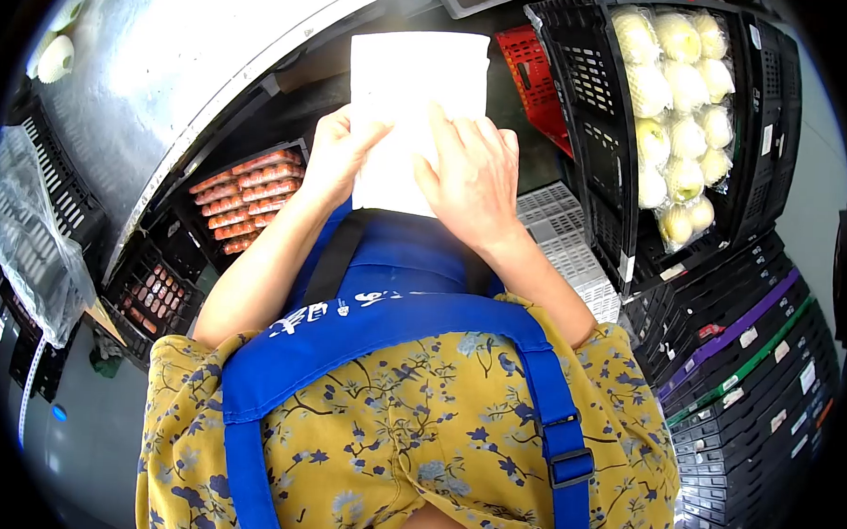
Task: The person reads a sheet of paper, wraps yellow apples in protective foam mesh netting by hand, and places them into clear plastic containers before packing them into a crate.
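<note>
A white paper stack or pad (pixel 418 73) is held up in front of my blue apron, its surface so bright that any writing is washed out. My left hand (pixel 341 159) pinches its left edge, thumb on top and the other fingers partly hidden. Across the right half of the paper lies my right hand (pixel 473 173), fingers stretched out and apart, index finger pointing towards the top. The blue apron (pixel 386 263) shows just below the paper's lower edge.
A metal table (pixel 169 69) curves along the left. Packed red produce fills a black crate (pixel 249 198) beneath it. On the right, wrapped pale round fruit (pixel 676 105) sits in a black crate, with folded black crates (pixel 746 369) stacked below. A red crate (pixel 533 77) stands behind.
</note>
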### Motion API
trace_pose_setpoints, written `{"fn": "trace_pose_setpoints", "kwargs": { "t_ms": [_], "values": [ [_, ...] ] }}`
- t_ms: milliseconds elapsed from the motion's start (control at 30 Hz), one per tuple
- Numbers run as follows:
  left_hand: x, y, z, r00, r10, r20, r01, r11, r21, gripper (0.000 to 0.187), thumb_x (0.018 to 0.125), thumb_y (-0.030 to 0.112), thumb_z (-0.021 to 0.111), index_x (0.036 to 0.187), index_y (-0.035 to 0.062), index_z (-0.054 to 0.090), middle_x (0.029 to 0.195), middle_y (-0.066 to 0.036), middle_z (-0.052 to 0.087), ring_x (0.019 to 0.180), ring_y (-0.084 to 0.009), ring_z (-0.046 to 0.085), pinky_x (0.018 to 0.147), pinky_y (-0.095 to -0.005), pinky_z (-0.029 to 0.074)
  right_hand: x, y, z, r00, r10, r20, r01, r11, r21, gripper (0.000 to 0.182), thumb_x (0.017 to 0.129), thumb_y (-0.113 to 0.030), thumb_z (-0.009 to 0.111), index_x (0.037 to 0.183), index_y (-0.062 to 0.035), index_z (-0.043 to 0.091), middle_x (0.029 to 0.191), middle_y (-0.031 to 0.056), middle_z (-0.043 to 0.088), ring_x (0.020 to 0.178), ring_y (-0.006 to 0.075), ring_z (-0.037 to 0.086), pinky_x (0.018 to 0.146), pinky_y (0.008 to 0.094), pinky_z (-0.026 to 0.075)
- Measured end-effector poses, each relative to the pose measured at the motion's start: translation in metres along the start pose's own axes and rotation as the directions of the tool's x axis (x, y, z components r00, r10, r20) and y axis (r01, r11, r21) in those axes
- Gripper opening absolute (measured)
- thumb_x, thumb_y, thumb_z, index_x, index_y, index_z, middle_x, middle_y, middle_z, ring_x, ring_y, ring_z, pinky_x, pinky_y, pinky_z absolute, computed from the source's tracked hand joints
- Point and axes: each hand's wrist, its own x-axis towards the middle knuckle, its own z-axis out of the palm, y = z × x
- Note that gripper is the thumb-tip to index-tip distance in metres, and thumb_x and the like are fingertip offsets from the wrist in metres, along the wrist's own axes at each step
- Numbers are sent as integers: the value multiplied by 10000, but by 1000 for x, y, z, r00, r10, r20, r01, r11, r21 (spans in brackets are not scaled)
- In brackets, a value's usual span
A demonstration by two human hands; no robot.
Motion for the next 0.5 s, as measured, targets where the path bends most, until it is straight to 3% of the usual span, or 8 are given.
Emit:
{"fn": "trace_pose_setpoints", "kwargs": {
  "t_ms": [500],
  "values": [
    [-6, 0, 5, 1000, 12, -14, -11, 999, 36, 179, 821, 91, 597, 947, -36, 615, 864, -76, 649, 728, -90, 599, 656, -230, 497, -9, 3, -2, 999, -13, -36, 14, 1000, 28, 520, 710, -231, 662, 1163, -4, 542, 763, 61, 540, 744, 218, 504, 661, 368, 334]
  ]
}}
